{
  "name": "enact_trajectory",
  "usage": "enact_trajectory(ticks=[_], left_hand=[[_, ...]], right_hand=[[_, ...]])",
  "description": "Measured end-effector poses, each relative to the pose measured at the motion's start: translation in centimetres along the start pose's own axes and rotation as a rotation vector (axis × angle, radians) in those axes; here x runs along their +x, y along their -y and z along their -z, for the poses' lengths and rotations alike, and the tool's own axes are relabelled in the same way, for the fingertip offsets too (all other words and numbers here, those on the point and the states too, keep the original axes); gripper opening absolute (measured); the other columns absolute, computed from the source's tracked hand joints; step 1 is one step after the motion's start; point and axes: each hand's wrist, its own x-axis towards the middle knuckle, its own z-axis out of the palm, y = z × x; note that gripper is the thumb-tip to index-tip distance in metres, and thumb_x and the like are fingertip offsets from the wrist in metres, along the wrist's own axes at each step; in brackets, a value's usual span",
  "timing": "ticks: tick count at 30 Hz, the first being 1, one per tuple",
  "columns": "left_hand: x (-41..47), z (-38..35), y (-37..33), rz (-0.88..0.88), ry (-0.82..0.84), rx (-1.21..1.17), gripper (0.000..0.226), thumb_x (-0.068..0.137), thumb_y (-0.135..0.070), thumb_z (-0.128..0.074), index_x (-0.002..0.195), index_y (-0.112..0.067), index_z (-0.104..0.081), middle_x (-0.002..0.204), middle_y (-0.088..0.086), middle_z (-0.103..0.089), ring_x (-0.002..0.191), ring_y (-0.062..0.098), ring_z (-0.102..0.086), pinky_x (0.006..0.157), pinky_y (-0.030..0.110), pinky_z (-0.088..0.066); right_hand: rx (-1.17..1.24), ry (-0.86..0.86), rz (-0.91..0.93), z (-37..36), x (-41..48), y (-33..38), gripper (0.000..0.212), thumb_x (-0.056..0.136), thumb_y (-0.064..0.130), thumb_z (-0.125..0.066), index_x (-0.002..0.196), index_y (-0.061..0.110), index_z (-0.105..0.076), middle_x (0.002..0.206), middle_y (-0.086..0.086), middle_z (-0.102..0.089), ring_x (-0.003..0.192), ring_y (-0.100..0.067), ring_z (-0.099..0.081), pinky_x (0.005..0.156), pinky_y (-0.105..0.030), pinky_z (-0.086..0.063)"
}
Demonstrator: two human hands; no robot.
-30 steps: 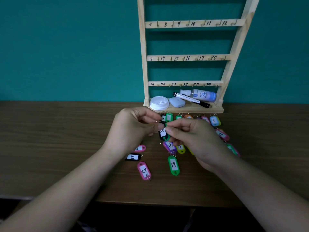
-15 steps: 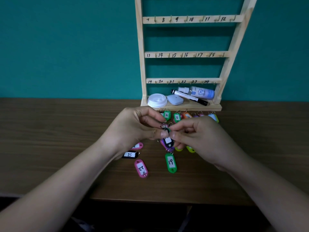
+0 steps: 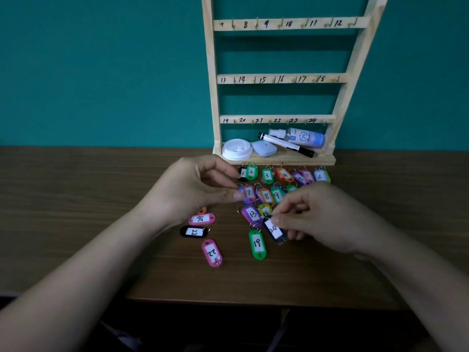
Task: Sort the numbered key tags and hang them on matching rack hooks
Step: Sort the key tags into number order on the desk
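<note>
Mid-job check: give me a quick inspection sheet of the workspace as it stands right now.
Surface: brown wooden table, tags lying on it.
Job's things: wooden rack, visible hooks bare; numbered tags in rows before it; loose tags at left.
Clutter: white lid, marker and spray bottle on the rack's base.
Grips: right hand pinches tag 20; left hand curled beside tag 7, contact unclear.
Cables: nothing seen.
Surroundings: teal wall.

Your right hand (image 3: 317,219) pinched the dark tag marked 20 (image 3: 273,228) over the desk (image 3: 76,212), just beside the green 19 tag (image 3: 257,243), while your left hand (image 3: 193,189), fingers curled, sat by the 7 tag (image 3: 248,193) before the wooden rack (image 3: 279,78).
</note>
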Motion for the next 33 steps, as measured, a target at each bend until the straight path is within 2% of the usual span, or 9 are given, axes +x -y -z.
enact_trajectory(ticks=[2,7,14,19,22,25,30,33], left_hand=[[0.2,0.9,0.6,0.007,-0.052,0.06,0.032,0.076,-0.031,-0.092,0.103,-0.025,-0.076,0.092,-0.007,-0.082,0.094,0.011,-0.077,0.099,0.044,-0.058],[0.9,3.0,2.5,0.016,-0.149,0.098,0.013,0.089,-0.033,-0.082,0.099,-0.025,-0.077,0.085,-0.002,-0.081,0.091,0.021,-0.077,0.099,0.052,-0.057],[1.6,4.7,4.7,0.052,-0.205,0.387,0.007,0.089,-0.038,-0.082,0.094,-0.036,-0.078,0.087,-0.018,-0.077,0.091,-0.002,-0.069,0.088,0.029,-0.055],[1.9,5.3,5.3,0.099,-0.134,0.475,0.005,0.09,-0.036,-0.081,0.094,-0.035,-0.078,0.091,-0.018,-0.076,0.092,-0.005,-0.067,0.078,0.015,-0.047],[1.8,5.7,5.2,0.128,-0.054,0.494,0.009,0.088,-0.034,-0.084,0.095,-0.037,-0.078,0.091,-0.02,-0.076,0.089,-0.008,-0.067,0.078,0.013,-0.047],[1.9,5.6,5.4,0.153,0.016,0.533,0.011,0.09,-0.031,-0.082,0.098,-0.037,-0.077,0.094,-0.022,-0.075,0.092,-0.01,-0.064,0.077,0.012,-0.045],[1.9,6.1,5.8,0.166,0.011,0.563,0.013,0.095,-0.027,-0.077,0.1,-0.038,-0.076,0.097,-0.021,-0.074,0.096,-0.006,-0.064,0.077,0.012,-0.043],[1.8,6.8,5.9,0.164,0.001,0.57,0.012,0.094,-0.027,-0.078,0.1,-0.038,-0.076,0.097,-0.02,-0.073,0.095,-0.006,-0.064,0.077,0.012,-0.043]], right_hand=[[-0.047,0.022,-0.025,-0.1,-0.1,-0.2,0.006,0.096,0.027,-0.078,0.09,0.026,-0.079,0.079,0.005,-0.078,0.071,-0.01,-0.075,0.068,-0.027,-0.062],[-0.125,0.036,-0.066,-0.5,-0.4,-0.4,0.007,0.097,0.03,-0.076,0.09,0.027,-0.077,0.077,0.007,-0.078,0.067,-0.01,-0.075,0.066,-0.028,-0.062],[-0.162,0.045,-0.111,-0.8,-0.5,-0.1,0.011,0.1,0.026,-0.073,0.089,0.023,-0.074,0.075,0.003,-0.078,0.062,-0.01,-0.076,0.063,-0.03,-0.062],[-0.195,0.042,-0.123,-1.0,-0.6,-0.2,0.012,0.099,0.026,-0.073,0.088,0.024,-0.071,0.073,0.003,-0.078,0.06,-0.011,-0.076,0.069,-0.039,-0.065],[-0.242,0.011,-0.103,-1.1,-0.6,-0.1,0.013,0.097,0.031,-0.074,0.085,0.029,-0.07,0.074,0.009,-0.076,0.06,-0.004,-0.073,0.063,-0.033,-0.061],[-0.342,-0.063,-0.034,-1.5,-0.6,0.4,0.015,0.095,0.037,-0.075,0.082,0.032,-0.07,0.074,0.014,-0.073,0.069,0.007,-0.065,0.06,-0.022,-0.047],[-0.334,-0.121,0.1,-3.7,0.2,2.2,0.015,0.094,0.039,-0.074,0.084,0.03,-0.069,0.073,0.012,-0.07,0.069,0.005,-0.061,0.055,-0.015,-0.035],[-0.31,-0.114,0.152,-5.4,0.8,3.1,0.014,0.095,0.038,-0.075,0.085,0.031,-0.069,0.075,0.012,-0.067,0.065,0.004,-0.058,0.054,-0.013,-0.035]])
